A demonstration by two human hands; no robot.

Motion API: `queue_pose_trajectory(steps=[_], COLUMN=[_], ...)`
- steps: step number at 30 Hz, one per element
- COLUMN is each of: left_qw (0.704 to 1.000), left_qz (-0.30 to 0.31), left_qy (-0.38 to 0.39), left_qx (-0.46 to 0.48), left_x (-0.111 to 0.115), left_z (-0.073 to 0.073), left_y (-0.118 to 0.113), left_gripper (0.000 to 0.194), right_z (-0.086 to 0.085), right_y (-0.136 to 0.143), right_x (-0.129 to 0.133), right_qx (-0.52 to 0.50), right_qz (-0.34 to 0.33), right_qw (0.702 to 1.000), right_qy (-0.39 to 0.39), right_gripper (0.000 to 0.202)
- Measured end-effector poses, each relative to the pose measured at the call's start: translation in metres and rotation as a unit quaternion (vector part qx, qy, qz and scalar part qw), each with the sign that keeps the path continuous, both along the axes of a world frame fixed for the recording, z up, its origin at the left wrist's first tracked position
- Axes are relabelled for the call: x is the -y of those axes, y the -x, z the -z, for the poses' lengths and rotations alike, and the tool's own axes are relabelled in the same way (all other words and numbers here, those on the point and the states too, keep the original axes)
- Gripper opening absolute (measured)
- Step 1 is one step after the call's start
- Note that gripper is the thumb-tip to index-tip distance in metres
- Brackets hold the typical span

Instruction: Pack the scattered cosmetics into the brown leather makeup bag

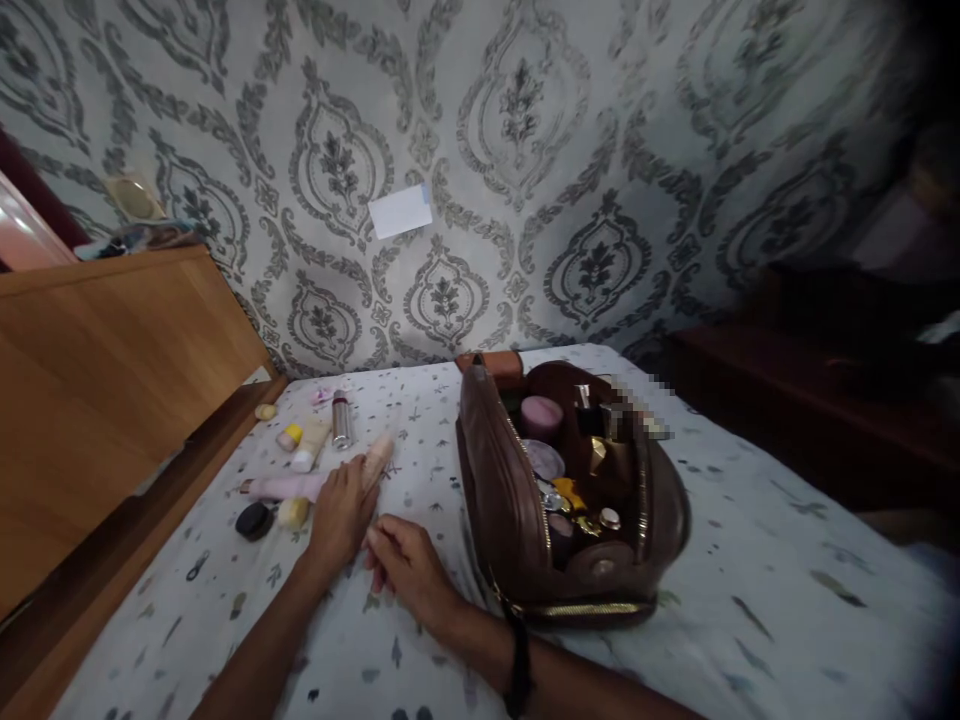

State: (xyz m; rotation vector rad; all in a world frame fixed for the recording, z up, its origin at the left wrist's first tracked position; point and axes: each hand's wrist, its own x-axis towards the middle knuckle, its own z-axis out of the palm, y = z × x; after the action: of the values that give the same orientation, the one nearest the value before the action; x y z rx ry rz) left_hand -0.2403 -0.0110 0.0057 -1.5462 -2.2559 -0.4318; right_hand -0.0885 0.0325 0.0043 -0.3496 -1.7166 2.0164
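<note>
While the left hand (343, 512) holds a peach tube (379, 458), illegible here, right hand (412, 568) loosely curled closed

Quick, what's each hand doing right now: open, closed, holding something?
Left hand: on the slim, pale peach tube; whether it grips cannot be told.
Right hand: loosely curled; no held item visible.

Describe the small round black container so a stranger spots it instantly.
Find the wooden panel along the left. Beside it, on the patterned sheet, lie loose cosmetics; at their near edge sits the container, the only black one.
</note>
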Motion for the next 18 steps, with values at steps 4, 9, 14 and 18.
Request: queue_pose_trajectory(steps=[4, 9, 14, 18], left_qw=[1.000, 1.000, 0.992, 0.969], left_qz=[0.009, 0.017, -0.006, -0.056], left_qy=[0.005, -0.007, -0.017, -0.024], left_qx=[-0.003, 0.025, 0.122, 0.237], left_x=[0.002, 0.004, 0.009, 0.008], left_z=[-0.001, 0.001, -0.006, -0.024], left_y=[0.000, 0.001, 0.003, -0.001], left_gripper=[0.035, 0.037, 0.044, 0.041], right_z=[-0.002, -0.006, -0.002, 0.008], right_y=[-0.002, -0.004, -0.003, 0.002], right_x=[0.002, 0.002, 0.004, 0.005], right_qx=[0.009, 0.017, 0.021, 0.049], right_qz=[0.004, 0.010, 0.034, 0.055], right_qw=[1.000, 1.000, 0.999, 0.997], right_qy=[0.006, 0.016, 0.012, -0.008], right_gripper=[0.035, 0.028, 0.025, 0.018])
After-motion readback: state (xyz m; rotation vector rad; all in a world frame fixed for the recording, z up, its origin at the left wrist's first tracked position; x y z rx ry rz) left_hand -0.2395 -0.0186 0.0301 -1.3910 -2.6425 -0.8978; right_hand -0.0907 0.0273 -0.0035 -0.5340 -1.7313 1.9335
